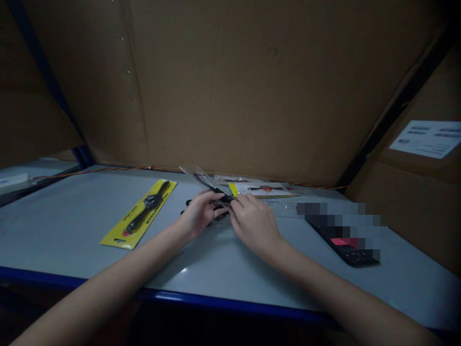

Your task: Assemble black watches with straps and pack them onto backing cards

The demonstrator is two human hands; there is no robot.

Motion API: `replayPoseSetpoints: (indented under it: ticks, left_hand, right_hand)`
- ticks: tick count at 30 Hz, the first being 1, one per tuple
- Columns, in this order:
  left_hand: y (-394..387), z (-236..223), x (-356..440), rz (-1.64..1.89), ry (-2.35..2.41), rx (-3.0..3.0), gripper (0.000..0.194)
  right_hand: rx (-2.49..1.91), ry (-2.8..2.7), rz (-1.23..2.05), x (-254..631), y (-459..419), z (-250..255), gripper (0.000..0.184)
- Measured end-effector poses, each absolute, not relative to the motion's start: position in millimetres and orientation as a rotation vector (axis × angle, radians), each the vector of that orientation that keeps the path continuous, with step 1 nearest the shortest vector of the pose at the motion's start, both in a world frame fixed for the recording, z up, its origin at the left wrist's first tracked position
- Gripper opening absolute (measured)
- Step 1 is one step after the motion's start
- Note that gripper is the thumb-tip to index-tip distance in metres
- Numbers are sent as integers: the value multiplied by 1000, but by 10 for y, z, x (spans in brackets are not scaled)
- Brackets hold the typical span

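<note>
My left hand (202, 211) is closed, thumb and fingers pinching a narrow dark blade-like tool in a clear plastic sleeve (201, 177). Its tip points up and left, above the table. My right hand (256, 222) grips the same tool from the right, fingers curled over its near end, so the exact kind is hidden. Some black loops (183, 207) show just left of my left hand, partly covered by it. Behind my right hand lies a white and yellow packaged item (266, 189) with a dark tool pictured or held on it.
On the left of the pale table (65, 226) lies a yellow blister card (139, 216) with a black tool. A black object (355, 257), partly pixelated, lies at right. Cardboard (230, 96) stands behind, with a thin cable (118, 168) along its foot. A labelled box (406, 197) borders the right.
</note>
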State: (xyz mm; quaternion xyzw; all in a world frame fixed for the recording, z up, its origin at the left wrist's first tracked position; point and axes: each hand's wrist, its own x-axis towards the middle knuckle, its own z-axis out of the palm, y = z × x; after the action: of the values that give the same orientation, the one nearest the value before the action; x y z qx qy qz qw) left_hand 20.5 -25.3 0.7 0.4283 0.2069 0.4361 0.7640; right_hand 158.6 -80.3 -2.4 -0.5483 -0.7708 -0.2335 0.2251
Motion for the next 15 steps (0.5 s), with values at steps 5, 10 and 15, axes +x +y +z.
replayPoseSetpoints:
  ticks: [5,10,15]
  left_hand:
    - [-210,-38,166,984,643,940,18]
    - [-74,-55,79,969,695,962,19]
    - [58,-72,-3,834,648,887,15]
  right_hand:
    - [-1397,-2130,-426,1519,-874,37,30]
    - [-1308,-2002,-180,1988,-547,336,32]
    - [-1498,-2156,-19,2906,241,312,24]
